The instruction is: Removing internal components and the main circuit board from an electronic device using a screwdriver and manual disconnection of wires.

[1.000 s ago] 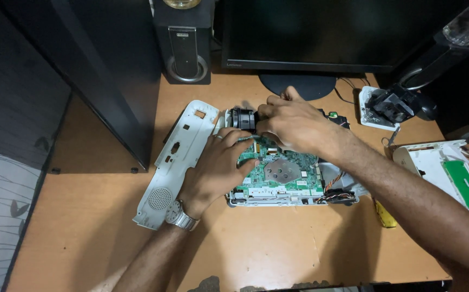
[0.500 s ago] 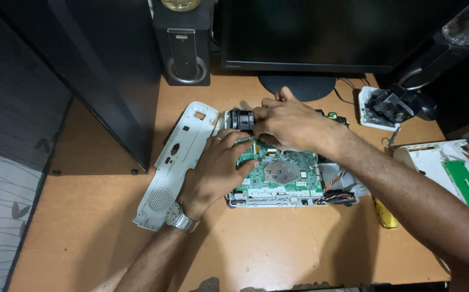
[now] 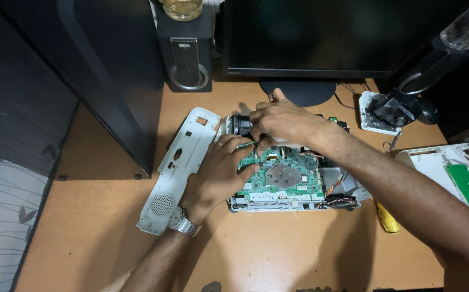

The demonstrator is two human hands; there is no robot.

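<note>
An opened projector [image 3: 294, 203] lies on the wooden desk [image 3: 277, 254], its green circuit board [image 3: 286, 176] exposed. A black lens barrel [image 3: 240, 125] sticks out at its top left. My left hand [image 3: 221, 173], with a ring and a wristwatch, rests on the board's left edge, fingers curled against it. Over the board's upper edge, beside the lens, sits my right hand [image 3: 280, 123], its fingers pinched together on a small part that I cannot make out. The white plastic cover [image 3: 183, 162] lies just left of the device.
A black monitor [image 3: 321, 38] and a speaker [image 3: 185, 51] stand at the back. A dark computer tower [image 3: 110, 81] is on the left. A white panel with a green board [image 3: 461, 184] lies right, a yellow tool [image 3: 387, 219] near it, a black part [image 3: 394, 108] behind.
My right hand has shifted slightly left along the top of the board toward the lens. My left hand stays on the board's left edge.
</note>
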